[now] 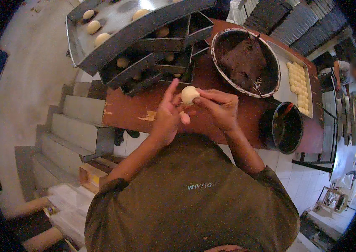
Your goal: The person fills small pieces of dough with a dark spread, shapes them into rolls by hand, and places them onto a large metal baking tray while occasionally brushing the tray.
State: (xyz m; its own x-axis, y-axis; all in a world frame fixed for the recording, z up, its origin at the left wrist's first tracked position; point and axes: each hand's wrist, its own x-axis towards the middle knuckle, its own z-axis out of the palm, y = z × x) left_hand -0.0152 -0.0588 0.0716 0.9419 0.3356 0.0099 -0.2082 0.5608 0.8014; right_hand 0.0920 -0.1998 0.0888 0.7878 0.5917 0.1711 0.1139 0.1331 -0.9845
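In the middle of the head view my right hand [220,107] holds a round, pale dough ball [190,95] between thumb and fingers. My left hand [168,113] is open beside and just below the ball, index finger raised and the others loosely spread; whether they touch it is unclear. Both hands are over the worn red-brown table [129,111].
Stacked metal trays [96,59] bearing spaced dough balls fill the back left. A wide bowl of dark paste [243,59], a tray of close-packed dough balls [289,94] and a black pot [287,128] stand rightward. Grey steps [71,130] lie left. Another person [345,71] is far right.
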